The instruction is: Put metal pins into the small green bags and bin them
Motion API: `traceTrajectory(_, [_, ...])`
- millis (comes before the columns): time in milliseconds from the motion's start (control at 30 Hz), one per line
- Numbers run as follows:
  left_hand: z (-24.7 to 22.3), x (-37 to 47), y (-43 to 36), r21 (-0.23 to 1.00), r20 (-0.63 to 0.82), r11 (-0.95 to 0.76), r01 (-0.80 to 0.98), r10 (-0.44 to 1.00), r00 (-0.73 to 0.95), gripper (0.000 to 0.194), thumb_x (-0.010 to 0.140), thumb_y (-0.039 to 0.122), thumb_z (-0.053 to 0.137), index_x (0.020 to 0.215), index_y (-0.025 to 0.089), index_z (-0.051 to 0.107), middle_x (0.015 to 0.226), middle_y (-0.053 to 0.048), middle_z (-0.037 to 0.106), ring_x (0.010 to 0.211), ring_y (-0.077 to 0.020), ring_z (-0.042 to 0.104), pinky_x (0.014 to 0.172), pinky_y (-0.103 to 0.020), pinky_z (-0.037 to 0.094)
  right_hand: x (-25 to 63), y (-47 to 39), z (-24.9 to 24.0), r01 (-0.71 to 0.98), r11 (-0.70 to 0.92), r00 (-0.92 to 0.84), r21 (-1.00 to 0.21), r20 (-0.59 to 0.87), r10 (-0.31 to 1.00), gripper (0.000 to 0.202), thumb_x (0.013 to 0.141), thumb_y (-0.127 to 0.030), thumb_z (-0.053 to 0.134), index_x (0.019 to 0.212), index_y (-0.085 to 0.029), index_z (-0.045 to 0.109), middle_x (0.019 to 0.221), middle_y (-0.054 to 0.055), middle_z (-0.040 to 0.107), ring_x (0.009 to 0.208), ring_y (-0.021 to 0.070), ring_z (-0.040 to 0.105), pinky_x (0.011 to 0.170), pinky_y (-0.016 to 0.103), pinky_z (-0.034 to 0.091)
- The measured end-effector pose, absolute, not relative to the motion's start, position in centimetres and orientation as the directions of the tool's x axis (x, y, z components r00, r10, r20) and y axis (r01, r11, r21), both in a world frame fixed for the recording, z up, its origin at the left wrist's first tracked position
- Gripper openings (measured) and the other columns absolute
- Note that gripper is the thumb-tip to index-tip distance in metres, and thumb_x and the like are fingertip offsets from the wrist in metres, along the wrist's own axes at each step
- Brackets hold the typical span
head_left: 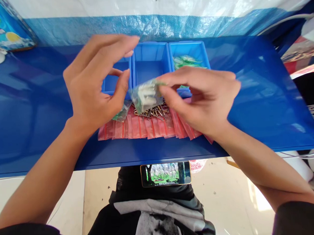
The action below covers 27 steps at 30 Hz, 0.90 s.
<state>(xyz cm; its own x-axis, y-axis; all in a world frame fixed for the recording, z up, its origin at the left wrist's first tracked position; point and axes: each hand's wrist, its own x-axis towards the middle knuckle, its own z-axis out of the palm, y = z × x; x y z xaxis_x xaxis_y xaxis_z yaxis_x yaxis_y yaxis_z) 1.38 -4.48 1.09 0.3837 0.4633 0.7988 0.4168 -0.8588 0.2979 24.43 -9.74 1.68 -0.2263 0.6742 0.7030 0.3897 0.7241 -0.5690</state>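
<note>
Between thumb and forefinger, my right hand pinches a small clear plastic bag with white pieces inside, slightly blurred. My left hand is beside it with fingers curved and thumb apart, holding nothing. Below the bag lies a pile of metal screws on a row of pink zip bags. Another clear bag with green on it rests under my left hand, partly covered. Behind are three blue bins: the right bin holds green-marked bags, and the middle bin shows its bare floor. My left hand partly hides the left bin.
The bins stand on a blue table against a white and blue plastic sheet. A blue printed packet is at the back left. A phone with a lit screen rests on my lap below the table edge.
</note>
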Motion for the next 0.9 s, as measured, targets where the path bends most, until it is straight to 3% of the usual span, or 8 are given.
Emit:
traceTrajectory(100, [0.9,1.4,-4.4,0.168,0.838,-0.874,0.457,0.370,0.401,0.050,0.105,0.027,0.062,0.152,0.042,0.057,0.147,0.001,0.064,0.126,-0.0234,0.069,0.085,-0.032,0.068,24.9,-9.4,1.6,0.211,0.550,-0.021,-0.808,0.558,0.829,0.018,0.097,-0.020,0.073,0.114,-0.027,0.074,0.090,-0.002,0.076,0.071,0.0160,0.070,0.062,0.033,0.059])
traceTrajectory(233, [0.3,1.6,-3.7,-0.008,0.890,-0.907,0.421,0.186,0.417,0.042,0.095,0.018,0.074,0.131,0.040,0.075,0.124,0.001,0.078,0.111,-0.0261,0.076,0.070,-0.032,0.064,25.3,-8.8,1.0,0.144,0.403,-0.086,-0.904,0.395,0.915,0.017,0.099,-0.035,0.072,0.115,-0.029,0.071,0.093,0.001,0.077,0.070,0.0202,0.071,0.058,0.036,0.061])
traceTrajectory(367, [0.3,2.1,-4.1,0.135,0.921,-0.912,0.387,0.259,0.290,0.027,0.092,0.017,0.080,0.109,0.037,0.083,0.095,0.007,0.082,0.083,-0.0197,0.079,0.070,-0.035,0.062,25.4,-9.1,1.3,0.062,0.367,-0.184,-0.928,0.351,0.918,0.015,0.104,-0.035,0.065,0.114,-0.031,0.075,0.099,0.002,0.078,0.073,0.0218,0.071,0.062,0.040,0.062])
traceTrajectory(467, [0.7,2.5,-4.9,0.411,0.857,-0.834,0.367,0.491,0.156,0.001,0.092,0.028,0.085,0.091,0.028,0.084,0.078,0.005,0.078,0.069,-0.0143,0.072,0.060,-0.031,0.052,25.6,-9.5,1.9,0.173,0.547,-0.127,-0.819,0.532,0.837,0.023,0.102,-0.027,0.066,0.121,-0.032,0.076,0.098,0.001,0.071,0.077,0.0196,0.068,0.068,0.037,0.061])
traceTrajectory(567, [1.0,2.7,-5.1,0.595,0.773,-0.779,0.199,0.622,0.123,0.015,0.089,0.032,0.089,0.079,0.024,0.080,0.068,0.004,0.072,0.058,-0.0104,0.065,0.050,-0.026,0.048,25.9,-9.7,2.4,0.429,0.707,-0.222,-0.563,0.693,0.686,0.046,0.102,-0.020,0.064,0.143,-0.039,0.067,0.105,0.002,0.067,0.098,0.0226,0.069,0.085,0.039,0.062])
traceTrajectory(700, [1.2,2.4,-5.0,0.732,0.661,-0.678,-0.063,0.686,0.303,0.014,0.085,0.026,0.094,0.082,0.023,0.081,0.068,0.004,0.072,0.055,-0.0108,0.066,0.048,-0.023,0.054,26.0,-10.1,2.9,0.566,0.749,-0.288,-0.345,0.768,0.572,0.028,0.104,-0.022,0.066,0.126,-0.036,0.076,0.119,0.003,0.072,0.103,0.0218,0.071,0.086,0.040,0.063])
traceTrajectory(767, [1.3,2.3,-5.2,0.777,0.599,-0.624,-0.081,0.694,0.400,0.011,0.089,0.027,0.090,0.083,0.023,0.082,0.070,0.004,0.074,0.057,-0.0121,0.069,0.050,-0.024,0.058,26.0,-10.2,2.9,0.579,0.726,-0.238,-0.371,0.775,0.585,0.014,0.103,-0.030,0.070,0.113,-0.031,0.079,0.115,0.002,0.074,0.097,0.0203,0.072,0.079,0.039,0.063])
traceTrajectory(900, [1.6,2.5,-5.5,0.767,0.599,-0.641,-0.032,0.696,0.396,0.020,0.103,0.028,0.074,0.085,0.026,0.084,0.071,0.004,0.075,0.058,-0.0126,0.072,0.051,-0.023,0.060,26.3,-9.9,2.4,0.618,0.759,-0.229,-0.206,0.876,0.425,0.022,0.105,-0.032,0.063,0.118,-0.038,0.080,0.116,0.000,0.078,0.102,0.0247,0.074,0.077,0.042,0.063])
